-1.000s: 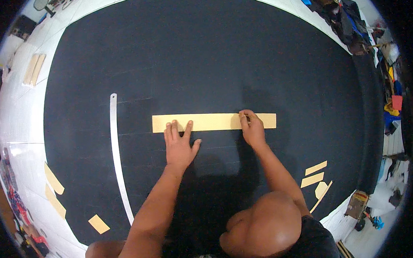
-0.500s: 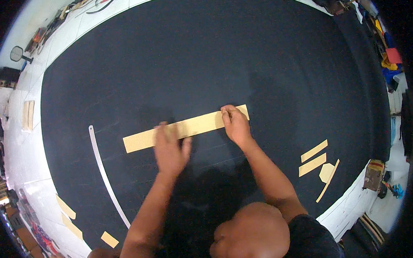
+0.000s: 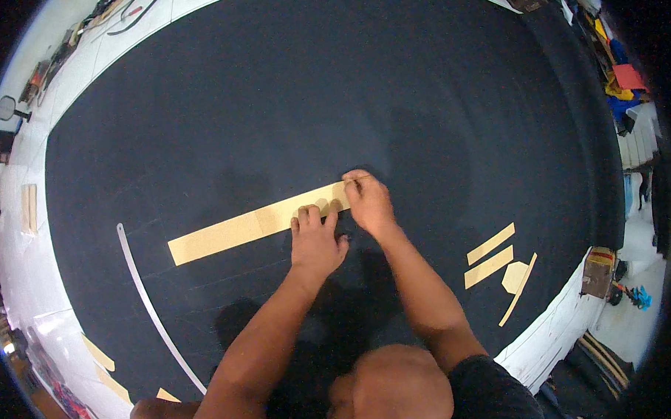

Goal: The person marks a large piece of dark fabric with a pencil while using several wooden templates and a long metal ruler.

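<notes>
A long tan cardboard strip [image 3: 217, 236] lies slanted across dark cloth [image 3: 295, 100], its right end rising away from me. My left hand [image 3: 318, 240] rests on it right of its middle, fingers apart and pressing down near its lower edge. At the right end of the strip is my right hand [image 3: 368, 202], its fingertips closed together over the edge. Whatever those fingers pinch is too small to make out, and the hand hides the strip's end. Faint pale lines run across the cloth below the strip.
A long curved metal ruler [image 3: 150, 308] lies to the left. Small tan pattern pieces [image 3: 489, 267] are grouped at right, and more pieces [image 3: 114, 383] lie at the lower left edge. A boxy brown object [image 3: 598, 272] stands by the right edge.
My left hand has slid right along the strip and settled on it. My right hand now covers the strip's right end, which showed before. The whole view has shifted somewhat.
</notes>
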`<state>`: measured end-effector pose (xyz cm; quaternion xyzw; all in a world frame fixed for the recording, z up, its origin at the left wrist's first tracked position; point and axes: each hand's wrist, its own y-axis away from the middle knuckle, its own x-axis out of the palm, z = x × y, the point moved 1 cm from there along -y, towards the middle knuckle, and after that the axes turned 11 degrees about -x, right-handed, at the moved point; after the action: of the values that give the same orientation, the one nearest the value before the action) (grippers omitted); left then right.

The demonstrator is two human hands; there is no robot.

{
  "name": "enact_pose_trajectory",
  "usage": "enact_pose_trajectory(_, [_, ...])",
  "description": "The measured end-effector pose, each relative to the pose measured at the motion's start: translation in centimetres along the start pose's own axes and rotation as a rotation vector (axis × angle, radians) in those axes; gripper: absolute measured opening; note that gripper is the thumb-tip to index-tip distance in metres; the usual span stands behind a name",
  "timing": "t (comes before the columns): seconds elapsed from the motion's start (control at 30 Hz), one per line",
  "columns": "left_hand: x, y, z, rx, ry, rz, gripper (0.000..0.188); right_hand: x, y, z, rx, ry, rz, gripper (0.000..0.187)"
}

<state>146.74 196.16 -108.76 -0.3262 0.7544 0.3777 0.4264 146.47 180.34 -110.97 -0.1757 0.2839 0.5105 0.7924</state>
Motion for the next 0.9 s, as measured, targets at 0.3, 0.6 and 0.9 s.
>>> enact_pose_trajectory(0.3, [0.4, -0.8, -1.2, -0.072, -0.134, 0.081, 0.081, -2.2, -0.7, -4.8, 0.111, -0.096, -0.120, 0.026])
enact_pose_trajectory(0.6, [-0.5, -1.3, -1.3, -0.099, -0.153, 0.210, 0.079, -2.3, -0.1, -3.4, 0.073, -0.004, -0.120, 0.024])
enact_pose_trajectory(0.9, [-0.5, -1.4, -1.4, -0.099, -0.167, 0.223, 0.082, -2.7, 0.7, -2.2, -0.066, 0.158, -0.060, 0.023])
